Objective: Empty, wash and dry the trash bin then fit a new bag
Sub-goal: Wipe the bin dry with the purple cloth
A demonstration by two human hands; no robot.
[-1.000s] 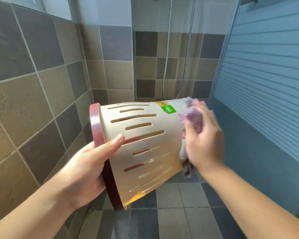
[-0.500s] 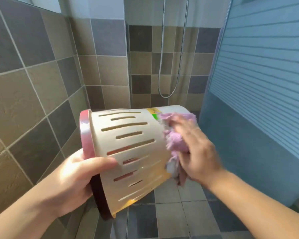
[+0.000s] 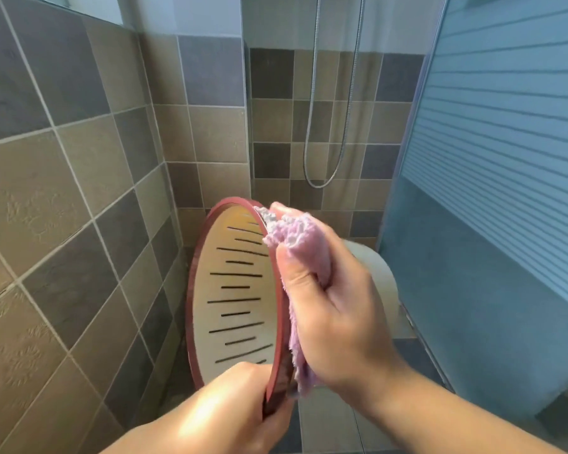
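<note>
The cream slotted trash bin [image 3: 233, 290] with a dark red rim [image 3: 280, 309] lies on its side in the air, its open mouth turned toward me, so the inside wall with its slots shows. My left hand [image 3: 236, 407] grips the rim at its lower edge. My right hand [image 3: 332, 309] is closed on a lilac cloth [image 3: 295, 244] and presses it against the right side of the rim. The bin's base [image 3: 374, 273] shows pale behind my right hand.
Brown and grey wall tiles [image 3: 63, 191] close in on the left and behind. A shower hose [image 3: 322, 158] hangs on the back wall. A blue striped glass panel [image 3: 505, 158] stands on the right. Tiled floor [image 3: 328, 421] lies below.
The bin has turned from side-on so its mouth faces me. My left hand shifted to the lower rim. My right hand moved the cloth from the bin's base end to the rim.
</note>
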